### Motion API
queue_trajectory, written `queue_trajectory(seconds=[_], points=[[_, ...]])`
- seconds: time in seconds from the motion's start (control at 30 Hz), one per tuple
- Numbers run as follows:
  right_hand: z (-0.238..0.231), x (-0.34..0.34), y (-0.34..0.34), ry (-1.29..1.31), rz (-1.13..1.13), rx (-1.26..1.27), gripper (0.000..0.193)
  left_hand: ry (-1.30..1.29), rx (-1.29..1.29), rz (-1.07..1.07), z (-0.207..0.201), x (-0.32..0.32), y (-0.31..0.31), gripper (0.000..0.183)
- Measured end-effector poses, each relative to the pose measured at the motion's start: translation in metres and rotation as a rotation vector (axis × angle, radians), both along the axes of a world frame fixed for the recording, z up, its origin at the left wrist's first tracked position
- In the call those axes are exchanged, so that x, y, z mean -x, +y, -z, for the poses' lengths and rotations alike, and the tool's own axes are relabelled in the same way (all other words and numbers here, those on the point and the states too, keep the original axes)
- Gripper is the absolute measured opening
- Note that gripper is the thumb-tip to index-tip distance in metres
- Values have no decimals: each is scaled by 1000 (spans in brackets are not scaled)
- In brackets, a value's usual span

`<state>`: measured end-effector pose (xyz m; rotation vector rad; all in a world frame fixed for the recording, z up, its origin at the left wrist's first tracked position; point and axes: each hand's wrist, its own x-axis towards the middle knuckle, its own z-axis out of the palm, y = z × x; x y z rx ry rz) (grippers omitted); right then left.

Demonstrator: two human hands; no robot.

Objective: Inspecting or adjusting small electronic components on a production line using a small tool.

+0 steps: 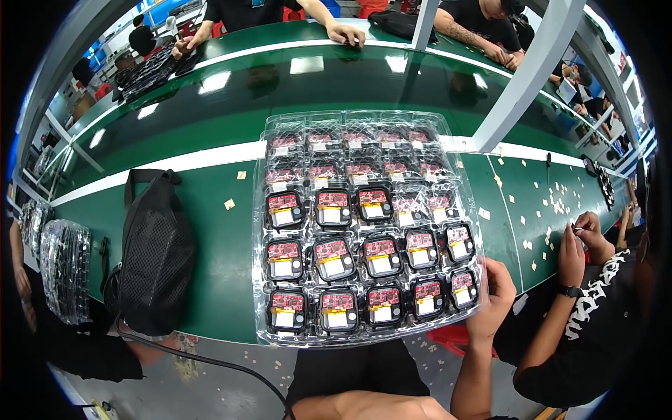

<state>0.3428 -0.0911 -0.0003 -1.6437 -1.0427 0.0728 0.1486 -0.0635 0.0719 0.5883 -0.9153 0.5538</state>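
Observation:
A clear plastic blister tray [261, 301] extends over the table's near edge in front of me. Rows of square black device housings [333, 207] sit in its pockets, each showing a red circuit board, yellow tape and a white rectangle. Clear plastic with glare overlies the back rows and part of the third row at the right. My right hand [493, 297] grips the tray's right near edge, its fingers partly hidden behind the plastic. A bare forearm of mine crosses the bottom of the picture; my left hand does not show.
On the green table [217, 280], a black mesh bag [154, 259] lies left of the tray. Stacked clear trays [66, 269] stand farther left. A black cable [210, 360] runs below. Small pale pieces [556, 203] lie scattered at right, near a co-worker's hands [577, 248]. Others work opposite.

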Motion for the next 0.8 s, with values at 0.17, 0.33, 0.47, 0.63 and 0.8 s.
queue_trajectory(seconds=[0.17, 0.33, 0.47, 0.63, 0.8], points=[[3, 2, 5, 12, -29, -20, 11, 4, 11, -37, -4, 5, 1, 12], [1, 0, 0, -50, -1, -14, 11, 17, 37, -67, -5, 12, -1, 13], [4, -3, -1, -54, -7, 0, 12, 13, 57, -44, -4, 13, 3, 13], [11, -3, -1, -31, -7, -5, 15, 71, 54, -82, -3, 14, 1, 14], [7, -1, 0, -64, -25, -15, 16, 94, 70, -92, -5, 20, 0, 16]])
